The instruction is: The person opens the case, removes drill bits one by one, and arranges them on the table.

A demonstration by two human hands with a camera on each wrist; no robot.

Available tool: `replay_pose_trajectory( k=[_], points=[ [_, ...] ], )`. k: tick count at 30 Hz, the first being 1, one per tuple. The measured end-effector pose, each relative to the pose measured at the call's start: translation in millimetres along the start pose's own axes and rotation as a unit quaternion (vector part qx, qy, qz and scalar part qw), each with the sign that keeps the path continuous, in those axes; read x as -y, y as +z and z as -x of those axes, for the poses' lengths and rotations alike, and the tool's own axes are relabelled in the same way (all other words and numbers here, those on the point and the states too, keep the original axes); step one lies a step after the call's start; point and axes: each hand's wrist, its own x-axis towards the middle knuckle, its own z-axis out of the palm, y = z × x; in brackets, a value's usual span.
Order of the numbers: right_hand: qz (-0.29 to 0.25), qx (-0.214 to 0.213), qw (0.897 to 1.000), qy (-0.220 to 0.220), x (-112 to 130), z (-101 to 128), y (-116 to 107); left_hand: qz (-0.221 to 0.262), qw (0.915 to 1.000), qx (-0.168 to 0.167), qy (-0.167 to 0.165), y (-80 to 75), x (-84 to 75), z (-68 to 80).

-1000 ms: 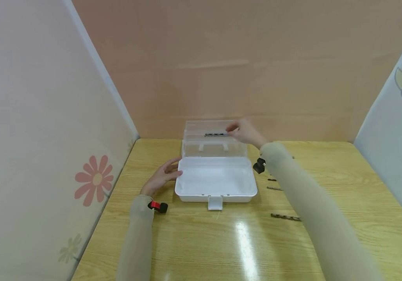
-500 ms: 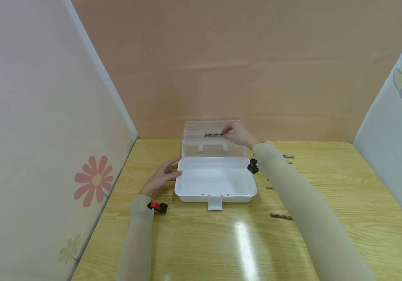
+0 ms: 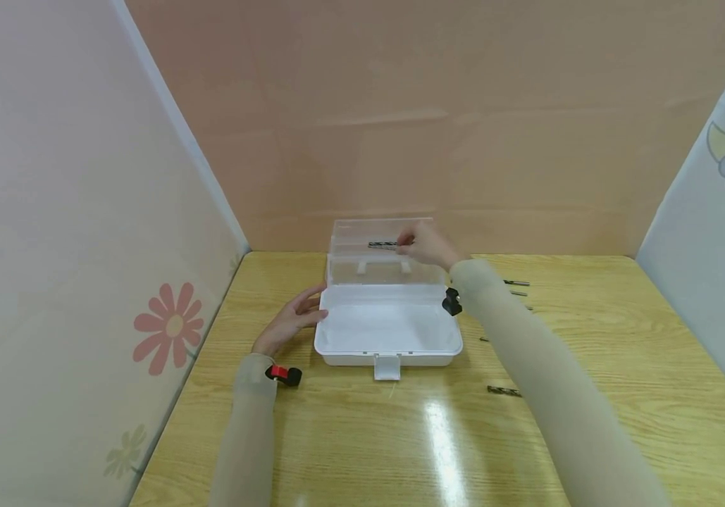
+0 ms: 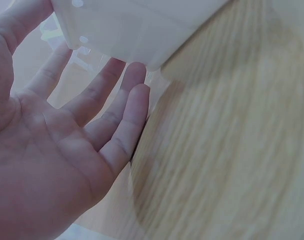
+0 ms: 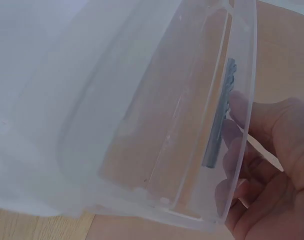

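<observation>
A white plastic case (image 3: pixel 389 331) stands on the table with its clear lid (image 3: pixel 346 229) tipped back. Dark twist drill bits (image 3: pixel 378 244) lie in the lid, lengthwise and close together. My right hand (image 3: pixel 432 245) reaches over the lid and pinches a drill bit (image 5: pixel 223 115) between thumb and fingers, seen in the right wrist view. Part of that bit is hidden behind the fingertips. At the case's left side is my left hand (image 3: pixel 291 322), its fingers fairly straight and touching the outer wall (image 4: pixel 117 30), the thumb at the rim.
More drill bits lie right of the case, partly under the right sleeve: a thick bit (image 3: pixel 503 391) near the front and a bit (image 3: pixel 517 283) farther back. A latch (image 3: pixel 387 367) hangs at the case's front. Fabric walls (image 3: pixel 349 105) enclose the wooden table (image 3: pixel 362 436).
My right hand has shifted slightly left over the lid, and a second drill bit now shows at a slight angle beside the first. The left hand stays in place.
</observation>
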Motion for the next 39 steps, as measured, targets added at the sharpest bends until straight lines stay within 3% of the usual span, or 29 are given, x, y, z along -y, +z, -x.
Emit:
replay_pose_trajectory(
  k=[30,39],
  points=[
    [-0.006,-0.009,1.000,0.007,5,-4,14,0.007,0.9999,0.010,0.000,-0.4,2.5,2.3],
    [0.015,-0.020,1.000,-0.002,4,-6,17,0.006,0.9999,0.008,-0.002,-0.7,4.9,2.8]
  ],
)
